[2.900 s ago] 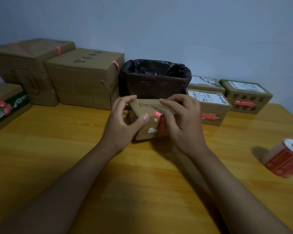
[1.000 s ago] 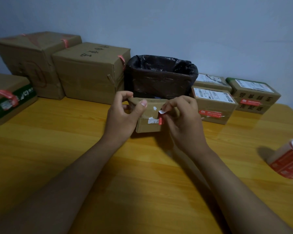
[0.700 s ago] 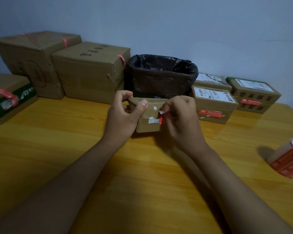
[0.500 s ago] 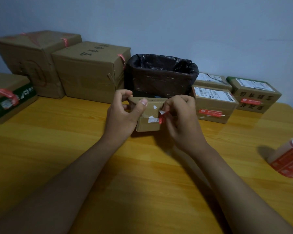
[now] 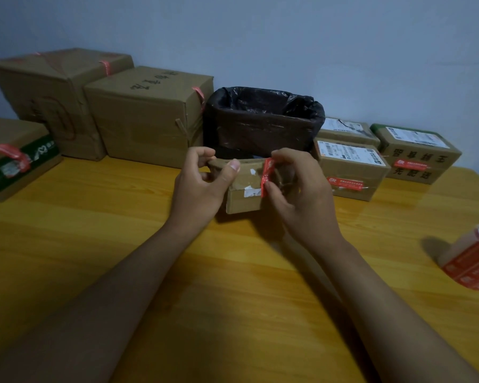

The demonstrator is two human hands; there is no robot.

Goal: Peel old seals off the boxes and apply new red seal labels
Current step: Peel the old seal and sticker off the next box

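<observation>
Centre frame: small box [image 5: 244, 189] on the bench [image 5: 233, 272]. Left hand [image 5: 202, 189] grips its top edge, thumb in front, likely bracing it against the pull. Right hand [image 5: 296, 194] pinches the red seal [image 5: 266, 176], half lifted off. Lined bin [image 5: 263, 120] just behind, probably for scraps; label roll [image 5: 473, 261] at right edge.

Black-lined bin [image 5: 263, 120] at back of wooden worktop [image 5: 177, 286], against pale blue-grey wall [image 5: 288, 37]. Bin liner folded over rim. Worktop surface yellow-orange, grain running sideways.
</observation>
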